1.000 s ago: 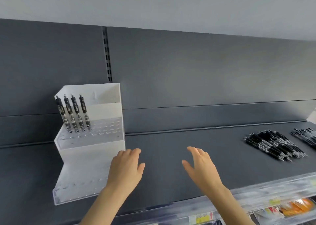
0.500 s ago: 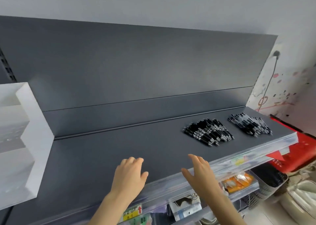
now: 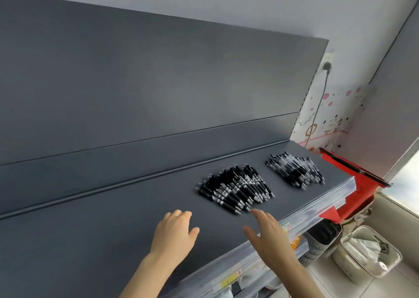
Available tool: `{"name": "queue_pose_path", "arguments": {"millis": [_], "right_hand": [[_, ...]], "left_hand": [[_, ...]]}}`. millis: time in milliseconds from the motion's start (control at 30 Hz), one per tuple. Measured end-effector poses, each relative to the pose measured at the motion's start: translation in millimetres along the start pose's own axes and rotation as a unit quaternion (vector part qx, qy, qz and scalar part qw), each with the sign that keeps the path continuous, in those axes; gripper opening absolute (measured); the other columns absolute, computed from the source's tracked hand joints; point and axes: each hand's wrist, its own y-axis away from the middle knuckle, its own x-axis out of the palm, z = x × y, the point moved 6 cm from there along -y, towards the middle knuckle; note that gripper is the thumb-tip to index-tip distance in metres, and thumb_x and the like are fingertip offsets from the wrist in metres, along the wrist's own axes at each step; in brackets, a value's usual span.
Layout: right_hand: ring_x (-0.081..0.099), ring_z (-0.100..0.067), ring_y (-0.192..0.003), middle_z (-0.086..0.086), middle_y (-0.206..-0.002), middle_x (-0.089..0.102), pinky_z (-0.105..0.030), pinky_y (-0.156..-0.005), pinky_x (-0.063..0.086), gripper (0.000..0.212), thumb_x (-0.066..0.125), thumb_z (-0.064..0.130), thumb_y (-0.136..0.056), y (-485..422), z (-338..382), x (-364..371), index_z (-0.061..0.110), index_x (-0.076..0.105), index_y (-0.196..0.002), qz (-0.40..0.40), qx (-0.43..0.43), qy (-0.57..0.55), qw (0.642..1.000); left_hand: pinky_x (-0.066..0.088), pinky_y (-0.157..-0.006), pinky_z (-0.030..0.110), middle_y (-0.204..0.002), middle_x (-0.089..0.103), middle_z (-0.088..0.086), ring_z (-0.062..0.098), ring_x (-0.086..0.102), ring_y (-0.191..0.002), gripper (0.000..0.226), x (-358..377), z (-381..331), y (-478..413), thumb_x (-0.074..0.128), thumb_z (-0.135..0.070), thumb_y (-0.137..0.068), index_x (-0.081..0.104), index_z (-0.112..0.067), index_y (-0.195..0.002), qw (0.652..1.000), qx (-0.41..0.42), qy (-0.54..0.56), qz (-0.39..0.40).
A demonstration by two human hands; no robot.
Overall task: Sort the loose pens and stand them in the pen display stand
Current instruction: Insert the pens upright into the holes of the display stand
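Two bare hands reach over a dark grey shelf [image 3: 90, 229], and neither holds anything. The left grip [image 3: 173, 232] is relaxed, palm down, with the fingers bent loosely and the thumb out to the side. Whether it rests on the shelf or hovers above it cannot be told. The right grip [image 3: 269, 236] is wide, its fingers straight and spread, pointing up and to the left.

The loose pens lie in two heaps on the right part of the shelf. The nearer pile of pens [image 3: 235, 190], black with white labels, lies just beyond the right grip. Its closest tips are just beside that hand's fingertips [image 3: 255, 212], though contact cannot be made out. It lies up and to the right of the left grip, clearly apart from it. The farther pile of pens [image 3: 295, 169] sits near the shelf's right end, well apart from both hands.

A clear price strip [image 3: 317, 204] runs along the shelf's front edge.
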Motion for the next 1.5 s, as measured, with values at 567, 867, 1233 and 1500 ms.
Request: {"name": "queue_pose_path", "arguments": {"millis": [567,867,1233,1500], "right_hand": [[0.054,-0.022,-0.101,-0.004,-0.117,0.053,-0.024,-0.071,0.033,0.034,0.047,0.027,-0.095,-125.8,-49.3,-8.8,0.012,0.052,-0.124,0.033,-0.008,0.017,0.999],[0.054,-0.019,-0.103,-0.001,-0.118,0.051,-0.023,-0.065,0.035,0.031,0.042,0.033,-0.096,-169.2,-40.7,-6.5,0.013,0.047,-0.12,0.098,-0.114,0.069,0.986],[0.033,-0.008,-0.054,-0.001,-0.083,0.04,-0.021,-0.042,0.026,0.037,0.05,0.015,-0.086,-186.2,-35.2,12.3,0.019,0.022,-0.062,0.193,-0.131,0.063,0.97],[0.033,-0.007,-0.053,-0.003,-0.082,0.043,-0.021,-0.042,0.026,0.017,0.053,0.012,-0.077,-190.5,-36.6,14.8,0.012,0.037,-0.081,0.207,-0.128,0.017,0.97]], "left_hand": [[0.047,-0.082,0.029,-0.102,0.05,-0.002,0.017,0.056,-0.101,0.039,44.2,-13.6,-90.4,0.043,-0.041,-0.094,0.056,-0.01,-0.113,0.983,-0.172,0.045,0.044],[0.046,-0.078,0.033,-0.122,0.046,0.01,0.027,0.056,-0.104,0.052,60.1,-56.9,-130.3,0.051,-0.055,-0.087,0.051,-0.005,-0.102,0.947,-0.314,0.063,0.002],[0.038,-0.06,0.027,-0.076,0.048,-0.001,0.018,0.047,-0.069,0.032,66.3,-62.0,-144.5,0.064,-0.029,-0.083,0.039,-0.012,-0.074,0.892,-0.394,0.216,-0.048],[0.026,-0.044,0.02,-0.059,0.035,-0.001,0.012,0.033,-0.05,0.043,68.9,-60.4,-146.9,0.066,-0.019,-0.078,0.028,-0.013,-0.059,0.868,-0.414,0.27,-0.044]]}}
